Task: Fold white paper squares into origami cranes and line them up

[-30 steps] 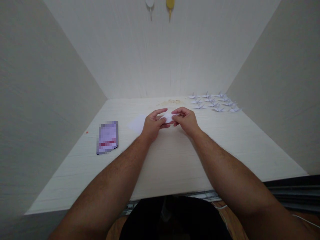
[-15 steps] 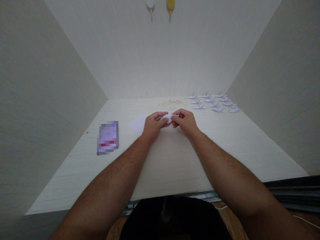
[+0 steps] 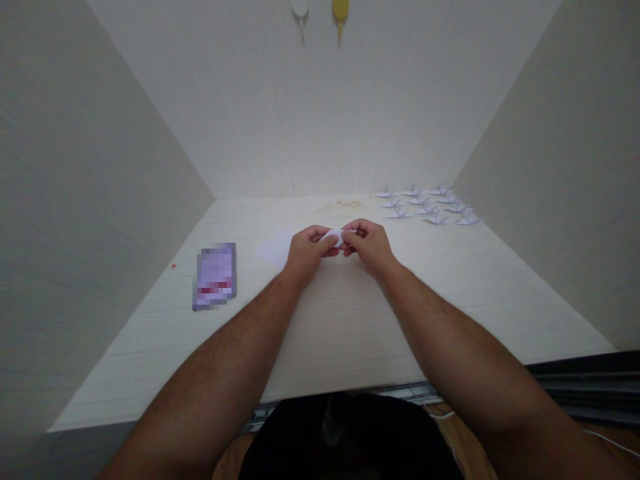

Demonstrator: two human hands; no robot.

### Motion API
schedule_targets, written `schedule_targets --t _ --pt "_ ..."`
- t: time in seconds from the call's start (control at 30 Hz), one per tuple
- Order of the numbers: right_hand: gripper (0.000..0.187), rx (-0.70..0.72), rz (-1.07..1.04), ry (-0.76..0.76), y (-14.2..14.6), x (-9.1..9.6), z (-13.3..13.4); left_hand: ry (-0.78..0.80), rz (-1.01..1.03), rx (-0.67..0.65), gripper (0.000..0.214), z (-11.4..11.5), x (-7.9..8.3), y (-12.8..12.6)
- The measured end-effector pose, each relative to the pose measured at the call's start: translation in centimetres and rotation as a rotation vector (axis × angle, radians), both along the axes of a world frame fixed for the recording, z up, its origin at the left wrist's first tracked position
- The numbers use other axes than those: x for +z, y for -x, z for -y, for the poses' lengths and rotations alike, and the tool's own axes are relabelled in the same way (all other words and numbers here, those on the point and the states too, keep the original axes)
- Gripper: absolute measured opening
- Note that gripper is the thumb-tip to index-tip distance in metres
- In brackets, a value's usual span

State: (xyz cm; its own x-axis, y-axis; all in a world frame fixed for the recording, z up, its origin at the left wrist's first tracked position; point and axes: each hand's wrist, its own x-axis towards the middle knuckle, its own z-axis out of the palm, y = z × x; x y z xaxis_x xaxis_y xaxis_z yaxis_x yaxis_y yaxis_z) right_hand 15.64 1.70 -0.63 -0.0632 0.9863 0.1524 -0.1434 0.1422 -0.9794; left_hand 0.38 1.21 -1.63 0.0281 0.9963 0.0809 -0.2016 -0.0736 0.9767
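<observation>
Tabletop (image 3: 350,327), pale, faintly streaked. On it: white folded-paper birds (image 3: 418,201), clustered at far right corner; brownish patch (image 3: 349,203), near middle of far edge; white paper (image 3: 271,251), partly hidden; pixelated purple rectangular item (image 3: 215,275), towards left edge; small orange-red speck (image 3: 173,266), just beside left edge.

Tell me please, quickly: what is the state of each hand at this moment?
Left hand: closed, holding a small folded paper.
Right hand: closed, holding the same folded paper at its right side.
</observation>
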Motion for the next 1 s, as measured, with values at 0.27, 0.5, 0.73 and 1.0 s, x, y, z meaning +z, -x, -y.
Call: schedule_targets --t 0.27,0.5,0.73,1.0 --pt "0.023 0.015 -0.069 -0.025 0.12 0.10 0.07 -0.020 -0.012 0.011 0.030 0.01 0.03 0.05" --pt "0.020 -0.081 -0.049 -0.061 0.27 0.54 0.34 -0.032 -0.041 0.044 0.030 0.13 0.33 0.06" --pt "0.022 -0.063 -0.042 -0.066 0.29 0.76 0.59 -0.032 0.004 0.051 0.029 -0.11 0.09 0.08" --pt "0.022 -0.061 -0.030 -0.029 0.38 0.68 0.50 0.001 0.026 0.021 0.028 0.05 0.44 0.04"
